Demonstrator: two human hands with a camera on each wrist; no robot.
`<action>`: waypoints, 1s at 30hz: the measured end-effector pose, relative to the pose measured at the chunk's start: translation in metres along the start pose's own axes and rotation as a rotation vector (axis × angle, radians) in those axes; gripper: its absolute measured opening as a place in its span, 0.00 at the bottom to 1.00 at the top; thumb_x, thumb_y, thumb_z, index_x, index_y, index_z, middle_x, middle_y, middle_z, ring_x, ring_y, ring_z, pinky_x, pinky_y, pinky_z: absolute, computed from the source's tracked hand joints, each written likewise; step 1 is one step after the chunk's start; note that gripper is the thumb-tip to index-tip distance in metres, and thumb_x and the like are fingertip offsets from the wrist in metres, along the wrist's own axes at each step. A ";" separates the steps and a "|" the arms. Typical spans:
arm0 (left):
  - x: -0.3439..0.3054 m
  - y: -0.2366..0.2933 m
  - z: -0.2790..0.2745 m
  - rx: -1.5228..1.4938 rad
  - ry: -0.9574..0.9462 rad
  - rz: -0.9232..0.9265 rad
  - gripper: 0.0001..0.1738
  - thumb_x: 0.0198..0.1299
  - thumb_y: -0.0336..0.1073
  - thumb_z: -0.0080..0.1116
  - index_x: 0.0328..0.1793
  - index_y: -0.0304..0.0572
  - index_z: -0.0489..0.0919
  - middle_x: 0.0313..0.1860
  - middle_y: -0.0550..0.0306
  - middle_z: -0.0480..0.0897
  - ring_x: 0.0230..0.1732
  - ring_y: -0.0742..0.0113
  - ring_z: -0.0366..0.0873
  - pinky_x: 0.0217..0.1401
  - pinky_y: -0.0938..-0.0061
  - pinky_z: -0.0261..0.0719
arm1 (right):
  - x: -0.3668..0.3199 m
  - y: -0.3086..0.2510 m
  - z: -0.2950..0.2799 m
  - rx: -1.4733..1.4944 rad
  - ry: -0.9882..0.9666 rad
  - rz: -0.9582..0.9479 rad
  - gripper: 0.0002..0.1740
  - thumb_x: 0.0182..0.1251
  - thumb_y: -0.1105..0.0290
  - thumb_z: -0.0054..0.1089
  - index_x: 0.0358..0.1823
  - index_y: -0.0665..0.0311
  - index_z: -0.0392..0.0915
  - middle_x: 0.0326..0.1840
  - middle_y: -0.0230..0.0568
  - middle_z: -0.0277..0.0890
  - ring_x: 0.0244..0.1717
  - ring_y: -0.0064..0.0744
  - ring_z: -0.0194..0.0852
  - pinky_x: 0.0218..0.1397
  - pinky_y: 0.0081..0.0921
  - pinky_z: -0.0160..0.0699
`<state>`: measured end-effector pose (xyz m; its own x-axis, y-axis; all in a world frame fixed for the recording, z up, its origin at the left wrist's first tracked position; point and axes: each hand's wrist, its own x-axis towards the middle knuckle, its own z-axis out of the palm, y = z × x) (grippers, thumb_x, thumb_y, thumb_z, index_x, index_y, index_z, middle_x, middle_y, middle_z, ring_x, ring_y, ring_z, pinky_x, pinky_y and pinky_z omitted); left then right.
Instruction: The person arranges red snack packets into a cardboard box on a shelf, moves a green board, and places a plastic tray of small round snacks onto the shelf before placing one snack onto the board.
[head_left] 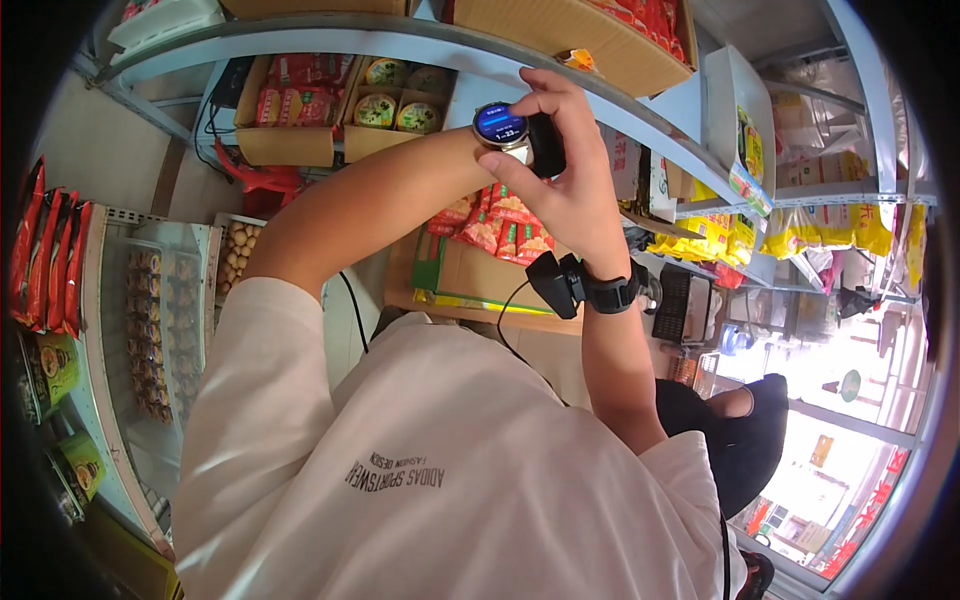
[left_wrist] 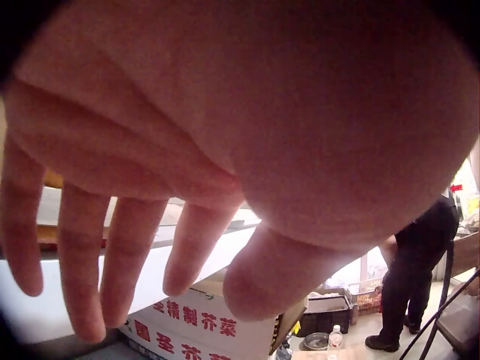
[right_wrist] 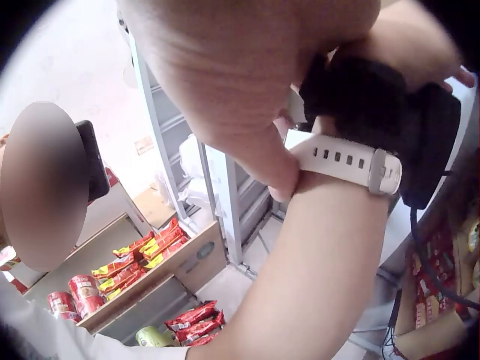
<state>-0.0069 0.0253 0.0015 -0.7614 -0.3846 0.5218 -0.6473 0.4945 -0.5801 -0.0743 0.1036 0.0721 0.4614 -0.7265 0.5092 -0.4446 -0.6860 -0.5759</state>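
A round smartwatch (head_left: 500,124) with a lit blue screen sits on my left wrist, its white strap (right_wrist: 337,159) running round the forearm. My right hand (head_left: 575,165) reaches across it. The index fingertip lies at the upper edge of the screen and the thumb at the lower edge, the two pinching the watch. Next to the watch is a black wrist camera (head_left: 546,146). In the head view my left hand is hidden behind the right one. The left wrist view shows the left hand (left_wrist: 150,165) with its fingers straight, spread a little and holding nothing.
Red snack packets (head_left: 497,222) lie on a carton below my arms. A shelf bears boxes of red packets (head_left: 300,95) and round tubs (head_left: 398,97). Eggs (head_left: 238,252) stand left, yellow bags (head_left: 835,225) hang right. A person in black trousers (left_wrist: 416,274) stands nearby.
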 end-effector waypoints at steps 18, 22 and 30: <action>0.009 -0.001 -0.025 -0.264 -0.194 0.010 0.10 0.45 0.37 0.52 0.17 0.44 0.69 0.16 0.54 0.71 0.21 0.63 0.74 0.25 0.70 0.71 | -0.004 -0.003 -0.004 -0.030 0.067 -0.011 0.20 0.44 0.73 0.71 0.37 0.63 0.69 0.57 0.48 0.67 0.58 0.46 0.65 0.60 0.34 0.60; 0.036 0.023 -0.021 0.677 -0.296 0.235 0.09 0.44 0.39 0.52 0.17 0.46 0.73 0.17 0.53 0.74 0.19 0.62 0.74 0.22 0.68 0.69 | -0.013 -0.004 -0.012 0.060 0.205 0.048 0.19 0.42 0.71 0.71 0.35 0.64 0.72 0.52 0.49 0.69 0.52 0.51 0.65 0.56 0.38 0.61; 0.057 0.082 0.026 0.200 0.230 0.482 0.11 0.43 0.42 0.55 0.22 0.44 0.70 0.20 0.51 0.72 0.22 0.58 0.72 0.27 0.65 0.71 | -0.069 0.020 -0.054 -0.141 0.519 0.180 0.19 0.42 0.66 0.71 0.32 0.55 0.68 0.46 0.37 0.73 0.47 0.37 0.65 0.52 0.34 0.51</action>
<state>-0.1038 0.0239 -0.0325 -0.9595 0.0390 0.2789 -0.2397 0.4064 -0.8817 -0.1560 0.1381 0.0600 -0.0528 -0.7320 0.6792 -0.5963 -0.5225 -0.6094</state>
